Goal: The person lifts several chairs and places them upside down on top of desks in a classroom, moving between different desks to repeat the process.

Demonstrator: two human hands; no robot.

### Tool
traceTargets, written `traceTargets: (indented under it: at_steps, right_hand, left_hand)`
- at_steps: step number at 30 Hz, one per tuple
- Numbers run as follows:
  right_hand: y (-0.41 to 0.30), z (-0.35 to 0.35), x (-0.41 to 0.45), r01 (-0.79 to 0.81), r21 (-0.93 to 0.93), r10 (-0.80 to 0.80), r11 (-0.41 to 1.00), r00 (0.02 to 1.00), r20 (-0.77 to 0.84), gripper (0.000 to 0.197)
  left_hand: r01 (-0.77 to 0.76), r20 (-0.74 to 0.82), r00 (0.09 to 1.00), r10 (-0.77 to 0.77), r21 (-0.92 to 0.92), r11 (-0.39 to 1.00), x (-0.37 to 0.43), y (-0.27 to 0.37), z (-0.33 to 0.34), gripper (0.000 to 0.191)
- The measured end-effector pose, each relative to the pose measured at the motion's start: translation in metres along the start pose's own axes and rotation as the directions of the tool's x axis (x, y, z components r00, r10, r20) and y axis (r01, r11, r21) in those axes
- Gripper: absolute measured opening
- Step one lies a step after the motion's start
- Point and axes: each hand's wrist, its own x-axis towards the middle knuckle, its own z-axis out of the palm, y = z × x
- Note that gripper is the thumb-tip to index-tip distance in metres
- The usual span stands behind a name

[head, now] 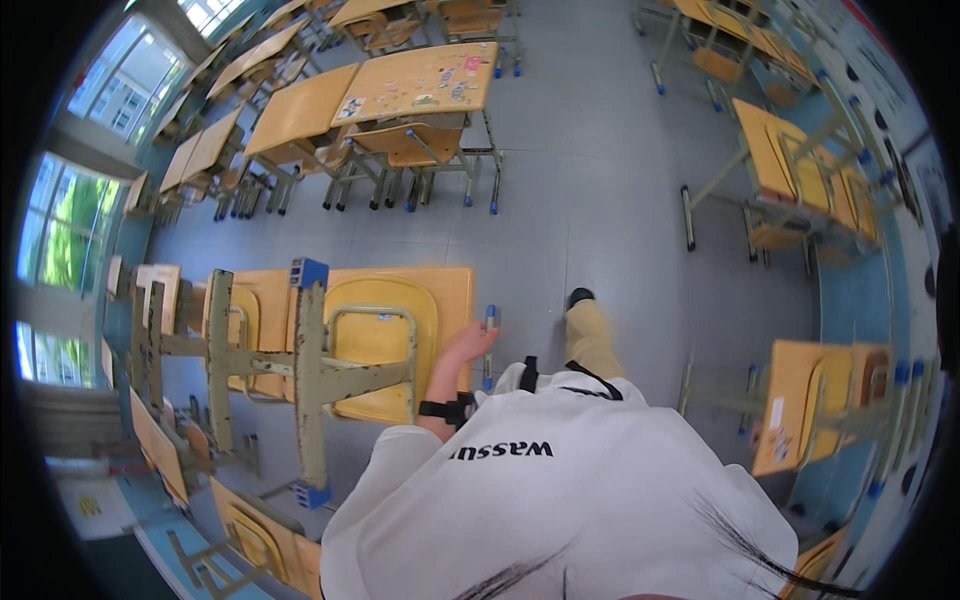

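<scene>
My left hand is beside the right edge of a wooden school desk, near a blue-capped metal foot bar seen low beside the desk; I cannot tell whether they touch. The fingers look partly curled, and no held thing can be made out. A black strap goes round that forearm. On the desk lies an upturned chair with a yellow seat, its worn metal legs with blue end caps pointing up. My right hand is out of view.
Ahead stand paired desks with chairs pushed under, one desktop bearing stickers. More desks with upturned chairs line the right wall. Grey floor runs between the rows. My foot is on it. Windows are at the left.
</scene>
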Motion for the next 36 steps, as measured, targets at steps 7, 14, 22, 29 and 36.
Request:
traceTargets:
  at_steps: [7, 14, 22, 29, 36]
  right_hand:
    - [-0.156, -0.223, 0.217, 0.216, -0.223, -0.255, 0.95, 0.954, -0.161, 0.022]
    - [-0.449, -0.382, 0.38, 0.433, -0.086, -0.441, 0.897, 0.872, -0.212, 0.023]
    - [-0.66, -0.243, 0.408, 0.572, -0.153, -0.48, 0.806, 0.782, 0.398, 0.029]
    - [-0.833, -0.1, 0.397, 0.89, -0.407, -0.755, 0.206, 0.409, 0.512, 0.045]
    - [-1.002, -0.013, 0.364, 0.869, -0.486, -0.822, 0.092, 0.342, 0.455, 0.058]
  left_hand:
    - [-0.016, -0.113, 0.994, 0.008, -0.072, 0.997, 0.067, 0.061, -0.055, 0.053]
    - [0.066, -0.335, 0.906, -0.26, -0.494, 0.867, 0.078, 0.077, -0.078, 0.049]
    - [0.442, -0.014, 0.872, -0.49, -0.41, 0.798, 0.127, 0.022, -0.115, 0.054]
    - [0.156, -0.344, 0.817, -0.463, -0.641, 0.751, 0.207, -0.003, -0.254, 0.047]
    - [-0.027, -0.43, 0.51, -0.745, -0.874, 0.486, 0.184, -0.056, -0.233, 0.041]
